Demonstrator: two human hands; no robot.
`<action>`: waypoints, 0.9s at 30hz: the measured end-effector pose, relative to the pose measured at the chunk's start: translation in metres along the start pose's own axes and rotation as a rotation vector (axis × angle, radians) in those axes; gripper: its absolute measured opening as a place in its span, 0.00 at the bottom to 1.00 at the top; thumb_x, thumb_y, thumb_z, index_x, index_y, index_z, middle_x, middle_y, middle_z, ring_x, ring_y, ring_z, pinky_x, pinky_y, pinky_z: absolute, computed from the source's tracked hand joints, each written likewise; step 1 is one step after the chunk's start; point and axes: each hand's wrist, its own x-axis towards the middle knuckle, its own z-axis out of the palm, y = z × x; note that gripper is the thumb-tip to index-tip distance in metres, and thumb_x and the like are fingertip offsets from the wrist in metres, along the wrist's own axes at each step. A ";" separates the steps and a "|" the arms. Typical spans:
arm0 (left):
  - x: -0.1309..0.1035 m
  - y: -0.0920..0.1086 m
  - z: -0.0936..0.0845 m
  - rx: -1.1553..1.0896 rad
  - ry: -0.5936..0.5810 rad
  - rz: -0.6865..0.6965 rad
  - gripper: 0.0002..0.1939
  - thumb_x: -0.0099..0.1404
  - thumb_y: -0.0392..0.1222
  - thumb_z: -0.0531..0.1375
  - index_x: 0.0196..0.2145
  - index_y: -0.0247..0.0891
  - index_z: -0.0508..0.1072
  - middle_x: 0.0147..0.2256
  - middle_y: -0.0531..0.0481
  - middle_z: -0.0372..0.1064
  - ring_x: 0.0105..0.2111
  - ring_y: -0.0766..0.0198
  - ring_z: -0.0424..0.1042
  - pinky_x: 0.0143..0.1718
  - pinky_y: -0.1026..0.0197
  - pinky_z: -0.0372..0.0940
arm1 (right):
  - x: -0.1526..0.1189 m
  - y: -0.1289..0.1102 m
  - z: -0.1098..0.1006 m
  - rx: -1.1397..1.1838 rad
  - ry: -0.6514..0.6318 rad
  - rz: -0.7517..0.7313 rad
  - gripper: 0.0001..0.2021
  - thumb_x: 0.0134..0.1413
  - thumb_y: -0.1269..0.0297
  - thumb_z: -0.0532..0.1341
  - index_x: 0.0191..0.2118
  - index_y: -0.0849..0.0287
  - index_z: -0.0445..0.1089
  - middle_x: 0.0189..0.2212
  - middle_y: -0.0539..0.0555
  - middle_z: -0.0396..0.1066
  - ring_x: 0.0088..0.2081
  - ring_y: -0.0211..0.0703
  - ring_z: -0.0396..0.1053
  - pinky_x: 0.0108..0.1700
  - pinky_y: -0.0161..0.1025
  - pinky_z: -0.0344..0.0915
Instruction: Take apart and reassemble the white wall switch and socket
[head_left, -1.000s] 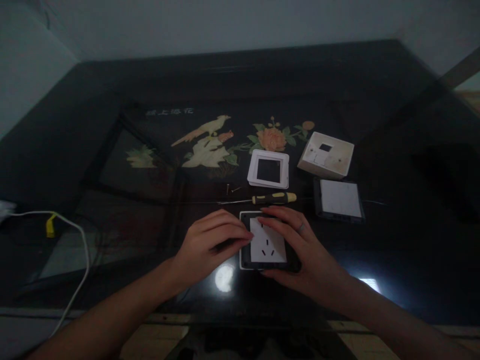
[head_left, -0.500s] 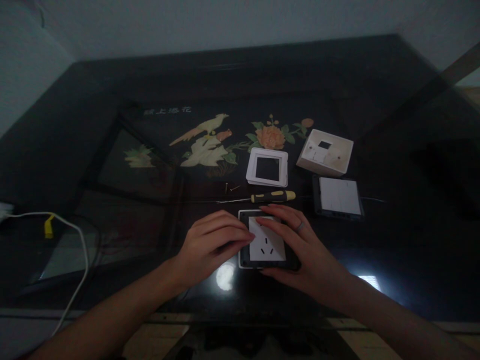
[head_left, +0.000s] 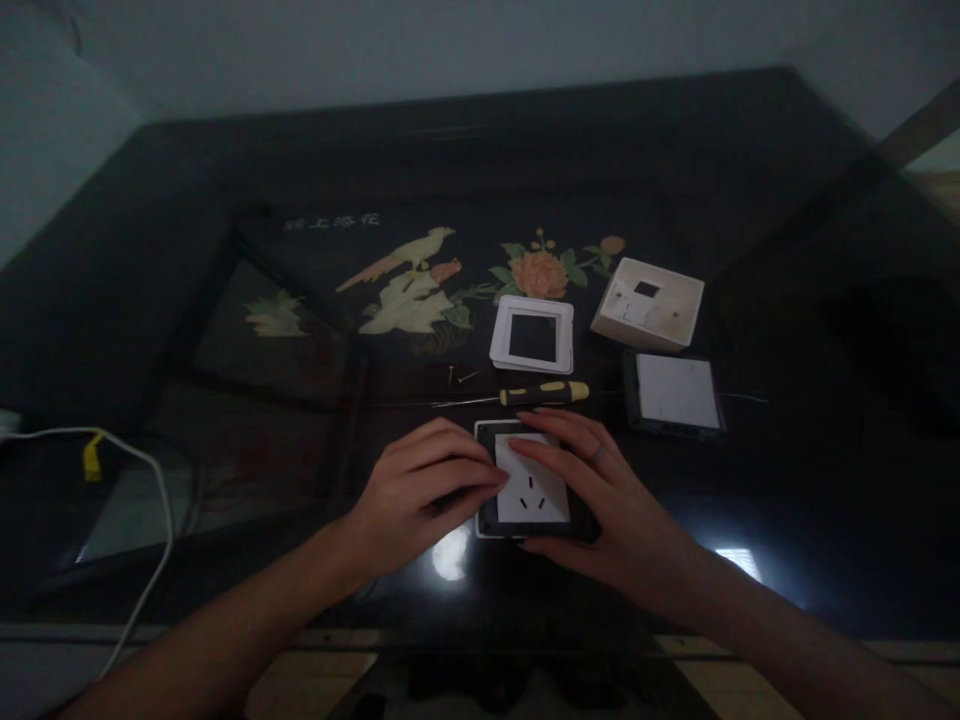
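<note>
A wall socket (head_left: 534,505) with a white face and a dark frame lies on the dark table, a white rim showing beneath it on the left. My right hand (head_left: 600,485) grips it from the right, with fingers over the top edge and the thumb at the bottom edge. At the left side of the white face, my left hand (head_left: 435,485) is closed, its fingertips pinched together and touching the socket. Whatever sits between those fingertips is hidden. Just beyond the socket lies a screwdriver (head_left: 544,393) with a yellow and black handle. Two small screws (head_left: 459,376) rest near its tip.
White cover frames (head_left: 504,345) lie stacked behind the screwdriver. To the right are an open white mounting box (head_left: 679,308) and a second socket piece (head_left: 677,390) with a white panel. A white cable (head_left: 166,500) with a yellow tag (head_left: 91,458) runs down the left side.
Both hands keep the same hold on the socket. The whole view has shifted very slightly; no object has visibly moved on the table.
</note>
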 end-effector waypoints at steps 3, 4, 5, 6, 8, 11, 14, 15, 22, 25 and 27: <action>0.001 0.001 0.000 -0.004 -0.001 -0.006 0.06 0.65 0.30 0.62 0.39 0.37 0.76 0.34 0.48 0.76 0.35 0.63 0.73 0.37 0.61 0.71 | 0.000 0.000 0.000 -0.003 -0.002 -0.003 0.37 0.49 0.63 0.69 0.63 0.54 0.54 0.61 0.62 0.57 0.63 0.57 0.54 0.60 0.60 0.63; 0.001 0.001 0.000 -0.003 -0.002 -0.012 0.06 0.65 0.30 0.62 0.39 0.37 0.76 0.34 0.49 0.76 0.35 0.63 0.74 0.37 0.61 0.71 | 0.000 0.000 0.000 -0.003 -0.006 -0.002 0.37 0.49 0.63 0.69 0.63 0.53 0.54 0.61 0.62 0.57 0.63 0.57 0.54 0.60 0.60 0.63; 0.001 0.002 0.000 -0.001 0.001 -0.018 0.06 0.65 0.31 0.62 0.39 0.38 0.76 0.34 0.49 0.77 0.35 0.63 0.74 0.37 0.61 0.72 | 0.000 0.000 0.000 -0.002 -0.008 -0.002 0.37 0.50 0.63 0.69 0.63 0.53 0.53 0.61 0.62 0.57 0.63 0.58 0.54 0.60 0.61 0.63; 0.002 0.002 0.000 0.000 0.003 -0.025 0.06 0.65 0.31 0.62 0.39 0.38 0.76 0.33 0.49 0.77 0.35 0.63 0.74 0.37 0.61 0.72 | 0.000 0.000 0.000 0.000 -0.010 0.000 0.37 0.50 0.63 0.69 0.64 0.52 0.53 0.62 0.61 0.57 0.63 0.58 0.54 0.60 0.61 0.63; 0.002 0.003 0.000 0.002 0.010 -0.043 0.06 0.65 0.32 0.62 0.39 0.38 0.76 0.33 0.50 0.77 0.34 0.63 0.74 0.36 0.61 0.72 | 0.000 0.000 0.000 0.002 -0.009 0.004 0.37 0.50 0.62 0.68 0.64 0.50 0.53 0.62 0.61 0.57 0.63 0.59 0.54 0.59 0.63 0.63; 0.002 0.003 0.000 0.002 0.024 -0.063 0.05 0.65 0.32 0.63 0.39 0.38 0.75 0.32 0.50 0.76 0.33 0.63 0.74 0.35 0.62 0.71 | 0.000 0.000 0.000 0.000 -0.003 0.005 0.37 0.50 0.62 0.68 0.64 0.51 0.53 0.62 0.61 0.58 0.63 0.59 0.54 0.59 0.62 0.63; 0.000 0.003 0.001 0.014 0.030 -0.075 0.04 0.64 0.33 0.63 0.37 0.38 0.76 0.33 0.49 0.76 0.34 0.63 0.74 0.35 0.61 0.71 | 0.000 0.001 0.000 0.009 0.008 0.004 0.36 0.51 0.62 0.68 0.64 0.52 0.55 0.62 0.61 0.58 0.63 0.58 0.55 0.59 0.62 0.63; 0.000 0.003 0.001 0.020 0.029 -0.085 0.03 0.64 0.33 0.63 0.37 0.38 0.76 0.33 0.49 0.75 0.34 0.63 0.74 0.35 0.61 0.71 | 0.000 0.001 0.000 0.013 0.011 0.004 0.36 0.51 0.62 0.68 0.64 0.51 0.55 0.62 0.61 0.58 0.63 0.58 0.55 0.59 0.62 0.63; -0.002 0.002 -0.001 0.084 0.019 -0.143 0.05 0.63 0.35 0.65 0.38 0.38 0.75 0.36 0.49 0.72 0.37 0.63 0.73 0.38 0.63 0.70 | 0.000 -0.001 -0.001 0.001 0.000 -0.002 0.36 0.49 0.63 0.69 0.63 0.54 0.55 0.61 0.62 0.58 0.63 0.58 0.54 0.60 0.59 0.64; -0.002 0.001 -0.001 0.087 0.012 -0.157 0.05 0.63 0.35 0.65 0.38 0.38 0.75 0.36 0.49 0.72 0.37 0.63 0.73 0.39 0.63 0.70 | 0.000 0.000 -0.001 -0.002 0.002 -0.006 0.36 0.49 0.63 0.69 0.63 0.55 0.56 0.62 0.62 0.58 0.63 0.58 0.54 0.60 0.59 0.64; -0.003 0.001 -0.001 0.072 0.012 -0.166 0.04 0.62 0.33 0.64 0.37 0.37 0.75 0.36 0.49 0.72 0.36 0.64 0.73 0.38 0.63 0.70 | 0.000 0.000 -0.001 0.005 0.004 -0.003 0.36 0.49 0.63 0.69 0.63 0.54 0.56 0.62 0.62 0.59 0.64 0.58 0.54 0.59 0.60 0.64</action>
